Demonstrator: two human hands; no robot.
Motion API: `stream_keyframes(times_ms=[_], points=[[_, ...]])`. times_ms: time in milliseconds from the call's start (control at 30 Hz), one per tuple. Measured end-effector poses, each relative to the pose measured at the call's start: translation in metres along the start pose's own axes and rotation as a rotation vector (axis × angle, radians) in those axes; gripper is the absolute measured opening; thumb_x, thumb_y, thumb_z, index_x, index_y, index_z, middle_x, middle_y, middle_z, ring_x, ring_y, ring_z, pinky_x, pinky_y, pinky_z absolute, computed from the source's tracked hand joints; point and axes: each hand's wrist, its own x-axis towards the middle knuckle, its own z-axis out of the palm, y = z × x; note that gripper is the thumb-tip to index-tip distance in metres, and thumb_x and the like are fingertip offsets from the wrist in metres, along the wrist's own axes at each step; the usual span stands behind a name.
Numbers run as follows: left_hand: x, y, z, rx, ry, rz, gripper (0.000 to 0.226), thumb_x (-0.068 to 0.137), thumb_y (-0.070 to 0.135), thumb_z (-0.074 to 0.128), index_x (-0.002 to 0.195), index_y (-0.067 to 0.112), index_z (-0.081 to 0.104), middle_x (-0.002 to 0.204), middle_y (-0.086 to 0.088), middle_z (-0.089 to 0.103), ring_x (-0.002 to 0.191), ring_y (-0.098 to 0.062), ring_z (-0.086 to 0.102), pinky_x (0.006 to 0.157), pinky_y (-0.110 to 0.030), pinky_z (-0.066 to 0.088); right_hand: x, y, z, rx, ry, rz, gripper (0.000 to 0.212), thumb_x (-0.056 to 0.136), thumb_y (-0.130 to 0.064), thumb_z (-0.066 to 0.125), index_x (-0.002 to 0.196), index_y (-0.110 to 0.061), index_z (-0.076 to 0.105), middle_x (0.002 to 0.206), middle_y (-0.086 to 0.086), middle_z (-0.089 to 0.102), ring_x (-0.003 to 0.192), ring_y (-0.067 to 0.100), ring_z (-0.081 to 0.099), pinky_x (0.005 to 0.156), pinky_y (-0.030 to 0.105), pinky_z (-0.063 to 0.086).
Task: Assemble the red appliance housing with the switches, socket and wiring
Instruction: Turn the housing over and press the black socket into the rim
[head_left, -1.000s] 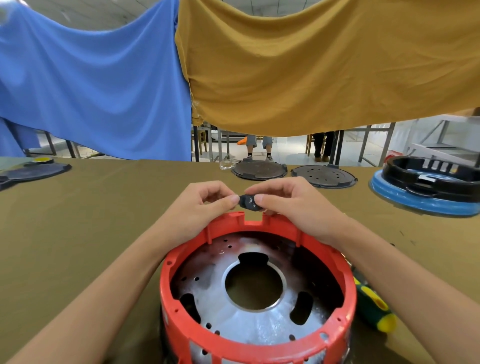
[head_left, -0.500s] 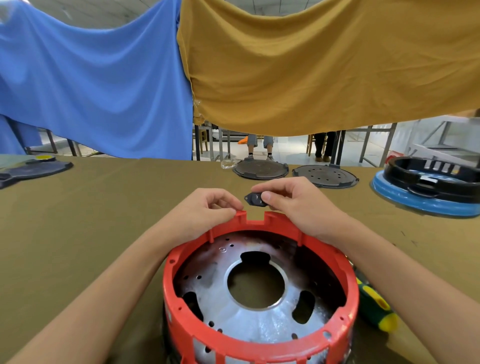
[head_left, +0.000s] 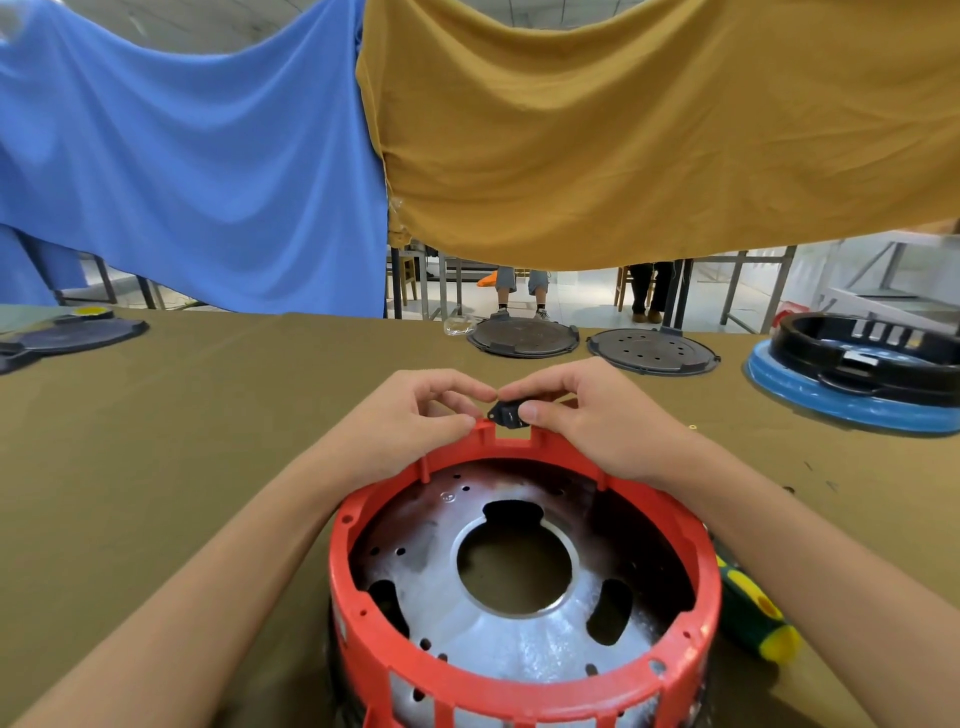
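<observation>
The red appliance housing (head_left: 524, 686) is a round ring with a shiny metal plate inside, standing on the olive table close to me. Its far rim has a rectangular notch. My right hand (head_left: 597, 415) pinches a small black socket (head_left: 505, 413) just above that notch. On the left of the notch, the thumb and fingers of my left hand (head_left: 410, 421) grip the red rim, with the fingertips nearly touching the socket. No wiring or switches are visible.
A green and yellow screwdriver handle (head_left: 756, 613) lies right of the housing. Two dark round plates (head_left: 522, 338) (head_left: 653, 351) lie at the table's far edge. A black ring on a blue base (head_left: 852, 387) stands at far right, a dark part (head_left: 67, 338) at far left.
My right hand has brought the black socket down closer to the notch in the rim. My left hand has shifted along the rim to the notch's left edge.
</observation>
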Motion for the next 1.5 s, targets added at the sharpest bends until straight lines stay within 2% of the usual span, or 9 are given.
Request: stream_keyframes(times_ms=[167, 300, 433, 500, 633, 967, 1100, 1367, 1500], points=[[-0.0001, -0.0010, -0.0008, 0.024, -0.011, 0.002, 0.032, 0.093, 0.011, 0.062, 0.096, 0.040, 0.075, 0.096, 0.001, 0.075, 0.077, -0.013, 0.067, 0.070, -0.026, 0.056, -0.0004, -0.0004, 0.0001, -0.009, 0.013, -0.039, 0.027, 0.093, -0.013, 0.066, 0.112, -0.030, 0.075, 0.098, -0.028, 0.069, 0.095, -0.010, 0.060, 0.078, -0.002, 0.040], [0.0004, -0.0013, -0.0008, 0.027, 0.000, 0.000, 0.029, 0.093, 0.010, 0.063, 0.097, 0.036, 0.075, 0.094, 0.002, 0.074, 0.075, -0.015, 0.065, 0.060, -0.024, 0.054, -0.0004, 0.0001, 0.0000, -0.010, 0.016, -0.038, 0.027, 0.092, -0.014, 0.067, 0.110, -0.032, 0.075, 0.089, -0.029, 0.069, 0.089, -0.009, 0.062, 0.076, 0.000, 0.043], [0.0002, -0.0002, -0.0002, 0.059, 0.019, 0.006, 0.025, 0.093, 0.009, 0.064, 0.098, 0.031, 0.075, 0.095, -0.004, 0.074, 0.076, -0.027, 0.066, 0.077, -0.041, 0.056, -0.0007, 0.0001, -0.0006, -0.013, 0.010, -0.031, 0.027, 0.091, -0.013, 0.068, 0.108, -0.034, 0.075, 0.079, -0.031, 0.068, 0.082, -0.007, 0.063, 0.074, 0.004, 0.045], [0.0001, 0.0005, 0.0002, 0.069, 0.026, 0.009, 0.023, 0.093, 0.008, 0.064, 0.099, 0.028, 0.074, 0.093, -0.003, 0.074, 0.080, -0.030, 0.067, 0.078, -0.040, 0.056, -0.0006, 0.0001, -0.0006, -0.010, 0.013, -0.027, 0.027, 0.091, -0.013, 0.069, 0.108, -0.033, 0.076, 0.075, -0.032, 0.067, 0.078, -0.008, 0.062, 0.073, 0.004, 0.045], [-0.0003, 0.0022, 0.0009, 0.079, 0.035, 0.019, 0.023, 0.092, 0.005, 0.064, 0.099, 0.024, 0.074, 0.094, 0.001, 0.074, 0.085, -0.025, 0.068, 0.081, -0.035, 0.055, -0.0004, -0.0003, -0.0006, -0.025, 0.014, -0.020, 0.026, 0.091, -0.014, 0.069, 0.110, -0.031, 0.075, 0.070, -0.032, 0.065, 0.075, -0.010, 0.061, 0.072, 0.003, 0.043], [-0.0004, 0.0036, 0.0010, 0.089, 0.038, 0.045, 0.026, 0.091, 0.004, 0.065, 0.095, 0.029, 0.073, 0.095, 0.004, 0.074, 0.088, -0.026, 0.068, 0.085, -0.035, 0.054, -0.0028, -0.0041, -0.0011, -0.008, 0.023, -0.010, 0.025, 0.091, -0.014, 0.069, 0.110, -0.029, 0.076, 0.083, -0.015, 0.073, 0.076, -0.005, 0.064, 0.072, 0.003, 0.044], [-0.0006, 0.0041, 0.0008, 0.096, 0.040, 0.048, 0.027, 0.091, 0.004, 0.064, 0.095, 0.029, 0.073, 0.094, 0.004, 0.074, 0.088, -0.025, 0.068, 0.087, -0.038, 0.055, -0.0032, -0.0041, -0.0009, 0.011, 0.023, 0.001, 0.023, 0.090, -0.017, 0.071, 0.108, -0.029, 0.077, 0.076, -0.013, 0.072, 0.070, -0.002, 0.063, 0.068, 0.008, 0.043], [-0.0017, 0.0057, 0.0010, 0.103, 0.045, 0.055, 0.024, 0.091, 0.003, 0.064, 0.098, 0.024, 0.074, 0.096, 0.002, 0.075, 0.089, -0.027, 0.068, 0.090, -0.041, 0.054, -0.0033, -0.0049, -0.0008, 0.013, 0.023, 0.001, 0.023, 0.090, -0.016, 0.070, 0.108, -0.029, 0.076, 0.083, -0.008, 0.075, 0.077, 0.006, 0.067, 0.076, 0.015, 0.049], [-0.0016, 0.0056, 0.0007, 0.111, 0.048, 0.067, 0.027, 0.090, 0.002, 0.064, 0.098, 0.026, 0.075, 0.095, 0.005, 0.075, 0.089, -0.018, 0.069, 0.090, -0.037, 0.055, -0.0038, -0.0055, -0.0010, 0.005, 0.026, 0.000, 0.023, 0.090, -0.016, 0.070, 0.109, -0.029, 0.076, 0.087, -0.009, 0.076, 0.082, 0.005, 0.068, 0.082, 0.020, 0.051]])
